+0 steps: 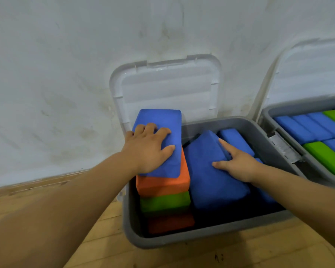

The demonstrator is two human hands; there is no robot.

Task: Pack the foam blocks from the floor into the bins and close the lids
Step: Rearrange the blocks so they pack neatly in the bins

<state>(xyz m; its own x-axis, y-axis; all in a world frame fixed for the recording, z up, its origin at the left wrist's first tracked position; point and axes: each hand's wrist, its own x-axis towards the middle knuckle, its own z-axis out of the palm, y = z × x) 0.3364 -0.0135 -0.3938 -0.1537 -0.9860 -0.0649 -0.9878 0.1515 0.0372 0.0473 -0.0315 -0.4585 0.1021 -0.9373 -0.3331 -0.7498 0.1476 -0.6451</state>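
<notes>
Two blue blocks [159, 117] under left hand [149, 149] and right hand [238, 165]

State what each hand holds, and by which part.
Left hand lies flat on top blue block, upper face: no grip. Right hand touches tilted blue block, right edge: grip unclear.

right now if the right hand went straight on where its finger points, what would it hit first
The right hand rests on the tilted blue block; beyond it, probably the bin's back wall; depth unclear.
</notes>
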